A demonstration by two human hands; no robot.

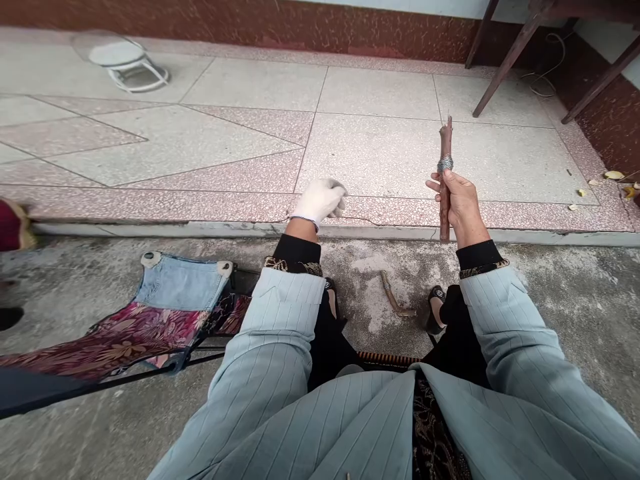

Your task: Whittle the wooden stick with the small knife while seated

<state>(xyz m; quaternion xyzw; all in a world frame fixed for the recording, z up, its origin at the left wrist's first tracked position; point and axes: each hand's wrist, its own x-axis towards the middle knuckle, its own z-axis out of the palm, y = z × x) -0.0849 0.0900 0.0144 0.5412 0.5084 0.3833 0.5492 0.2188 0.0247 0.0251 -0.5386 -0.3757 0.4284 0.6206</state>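
My right hand point(463, 203) is bare and grips a reddish-brown wooden stick point(445, 217), held nearly upright in the picture. Silvery wire point(445, 163) is wound in several turns round the stick just above my thumb. The stick's top end looks rough and splintered. My left hand point(323, 200) wears a white glove and hovers over the edge of the tiled step, well apart from the stick. Its fingers are curled in, and whatever they may hold is hidden. On the concrete between my feet lies a short bent piece of branch point(395, 297).
A tiled step point(240, 207) runs across in front of me. To the left stands a folding chair point(150, 313) with patterned fabric and denim. A white stool point(130, 63) is at the far left, and wooden table legs point(505, 63) stand at the upper right. Yellowish scraps point(614, 175) lie near the right wall.
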